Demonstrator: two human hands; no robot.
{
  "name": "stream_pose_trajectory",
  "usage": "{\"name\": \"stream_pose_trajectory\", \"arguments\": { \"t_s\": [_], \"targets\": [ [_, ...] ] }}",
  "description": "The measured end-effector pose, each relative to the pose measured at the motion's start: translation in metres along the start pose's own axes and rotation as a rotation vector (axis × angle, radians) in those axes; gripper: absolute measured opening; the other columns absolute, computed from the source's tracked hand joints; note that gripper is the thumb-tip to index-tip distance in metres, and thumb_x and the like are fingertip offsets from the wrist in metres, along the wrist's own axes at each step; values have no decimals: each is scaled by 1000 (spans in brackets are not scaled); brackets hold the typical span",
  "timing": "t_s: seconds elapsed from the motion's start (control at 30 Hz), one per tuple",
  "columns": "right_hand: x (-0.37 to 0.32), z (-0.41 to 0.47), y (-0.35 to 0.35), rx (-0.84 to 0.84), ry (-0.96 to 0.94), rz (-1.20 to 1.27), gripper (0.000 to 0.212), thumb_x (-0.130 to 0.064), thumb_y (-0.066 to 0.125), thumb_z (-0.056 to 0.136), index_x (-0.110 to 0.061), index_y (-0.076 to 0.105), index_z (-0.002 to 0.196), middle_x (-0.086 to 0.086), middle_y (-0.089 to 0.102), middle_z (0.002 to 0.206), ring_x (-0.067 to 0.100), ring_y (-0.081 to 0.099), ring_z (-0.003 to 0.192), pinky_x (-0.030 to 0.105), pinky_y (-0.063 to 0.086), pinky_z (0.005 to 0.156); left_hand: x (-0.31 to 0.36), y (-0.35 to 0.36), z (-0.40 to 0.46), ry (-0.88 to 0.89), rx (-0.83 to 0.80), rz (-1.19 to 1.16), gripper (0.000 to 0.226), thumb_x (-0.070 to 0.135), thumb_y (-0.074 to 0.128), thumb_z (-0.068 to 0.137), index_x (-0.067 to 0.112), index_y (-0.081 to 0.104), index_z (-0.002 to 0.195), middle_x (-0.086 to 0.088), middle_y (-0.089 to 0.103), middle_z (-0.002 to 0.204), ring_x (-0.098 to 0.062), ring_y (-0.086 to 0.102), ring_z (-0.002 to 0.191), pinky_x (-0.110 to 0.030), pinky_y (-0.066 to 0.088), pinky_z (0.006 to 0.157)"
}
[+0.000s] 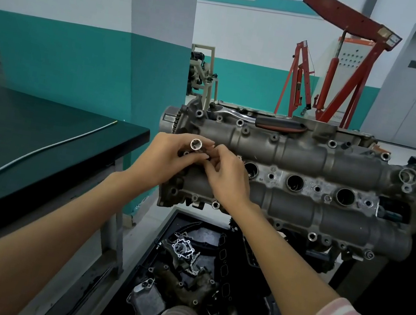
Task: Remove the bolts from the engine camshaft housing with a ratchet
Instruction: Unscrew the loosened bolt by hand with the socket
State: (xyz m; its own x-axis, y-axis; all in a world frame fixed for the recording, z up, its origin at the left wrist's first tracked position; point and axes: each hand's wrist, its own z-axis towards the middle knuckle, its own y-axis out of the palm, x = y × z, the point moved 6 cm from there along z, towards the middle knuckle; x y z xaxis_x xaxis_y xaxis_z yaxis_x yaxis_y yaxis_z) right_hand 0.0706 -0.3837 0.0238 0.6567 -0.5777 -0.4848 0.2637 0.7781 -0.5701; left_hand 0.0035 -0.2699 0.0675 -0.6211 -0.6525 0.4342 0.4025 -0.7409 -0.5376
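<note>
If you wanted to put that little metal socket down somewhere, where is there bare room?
The dark green workbench left of the engine is mostly bare, crossed only by a thin cable. The camshaft housing top is crowded with holes and the ratchet; the black tray below is packed with parts.

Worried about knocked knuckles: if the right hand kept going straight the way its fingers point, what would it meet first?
Probably the left hand and the socket it holds; the right hand points up-left at them, fingertips already nearly touching. Depth is unclear.

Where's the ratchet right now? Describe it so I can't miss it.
Find the grey camshaft housing mid-frame. Along its far top edge lies the ratchet, untouched by either hand. It is the only chrome bar there, ending in a black handle with an orange outline.
</note>
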Motion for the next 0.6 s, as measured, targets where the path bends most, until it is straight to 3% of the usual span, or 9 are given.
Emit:
{"name": "stream_pose_trajectory", "arguments": {
  "t_s": [0.2,0.3,0.37,0.43,0.53,0.6],
  "targets": [
    [-1,1,-1,-13,52,42,22,-34,65,81,-22,55,97,-10,52,79,3,48,67,23,33,53,-3,2,-7,5,246,29,15,16,76,77,6,72,87,2,71,81,-8,66,77,-20,53,69],
    [-2,1,-3,-2,54,17,18,-28,64,83,-21,48,81,-10,49,71,6,46,62,25,32,51,-7,5,-7,-58,320,110,29,25,76,77,2,59,71,-6,63,65,-19,57,60,-30,44,56],
    [-2,-1,-3,7,40,-8,16,-25,61,85,-20,48,78,-12,42,62,5,41,56,23,26,48,-7,6,-6,-48,296,108,25,23,74,79,5,58,74,-4,62,69,-17,56,64,-26,44,59],
    [-2,-1,-3,9,26,-26,7,-26,59,88,-19,56,86,-15,40,60,5,39,57,23,25,49,-5,7,-7,-4,225,79,10,15,71,82,11,64,89,5,66,87,-6,60,81,-16,47,73],
    [-4,-2,-2,-7,-11,-66,17,-25,56,90,-20,61,105,-15,48,72,6,43,66,24,30,58,-10,7,-8,-13,114,20,31,5,63,86,13,63,115,10,65,108,2,59,101,-10,42,90],
    [-6,-1,-1,-22,-23,-91,21,-24,54,90,-22,59,110,-14,49,77,6,44,68,25,30,59,-12,6,-7,-36,103,-2,29,5,64,86,12,65,114,7,68,107,0,62,101,-12,45,90]
  ]
}}
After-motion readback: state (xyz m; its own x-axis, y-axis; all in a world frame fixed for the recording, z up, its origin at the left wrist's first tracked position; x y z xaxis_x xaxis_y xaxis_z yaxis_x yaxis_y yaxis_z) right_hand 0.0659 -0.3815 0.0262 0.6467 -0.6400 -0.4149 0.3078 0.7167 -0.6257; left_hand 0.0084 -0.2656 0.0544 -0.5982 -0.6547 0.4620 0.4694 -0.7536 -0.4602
